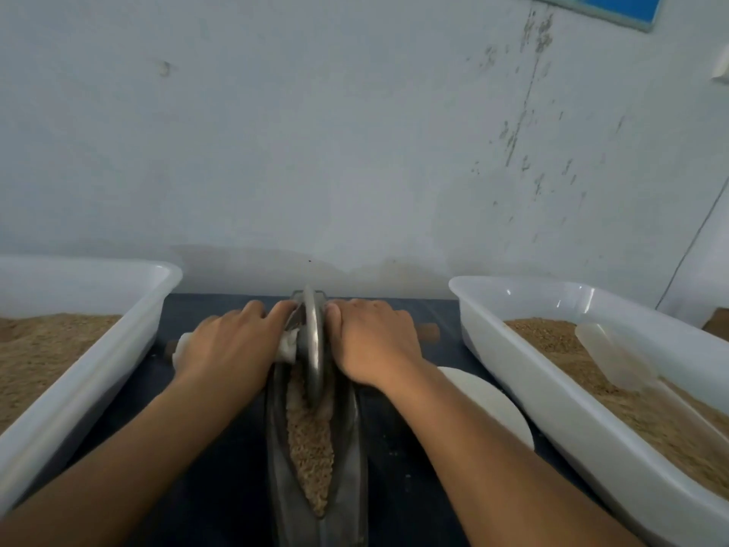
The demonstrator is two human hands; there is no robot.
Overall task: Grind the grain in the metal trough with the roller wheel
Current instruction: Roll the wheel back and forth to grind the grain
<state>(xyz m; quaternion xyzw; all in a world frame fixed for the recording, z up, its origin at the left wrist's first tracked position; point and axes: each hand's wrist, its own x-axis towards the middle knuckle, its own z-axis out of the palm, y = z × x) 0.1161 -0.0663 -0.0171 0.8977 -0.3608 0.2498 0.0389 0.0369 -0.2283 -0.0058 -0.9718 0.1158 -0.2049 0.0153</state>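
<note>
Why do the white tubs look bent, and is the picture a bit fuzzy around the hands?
Head view: the wide lens bows the left tub and the right tub outward near the edges; left hand, right hand and roller wheel look soft, perhaps from motion; light is flat and dim, a faint shadow on the wall behind the wheel; no strong glare.

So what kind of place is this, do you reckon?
Probably a small grain-processing workroom, not a home kitchen. Both hands work a roller wheel in a metal trough of grain, two white plastic tubs hold bulk grain, and the painted wall behind is bare and scuffed.
</note>
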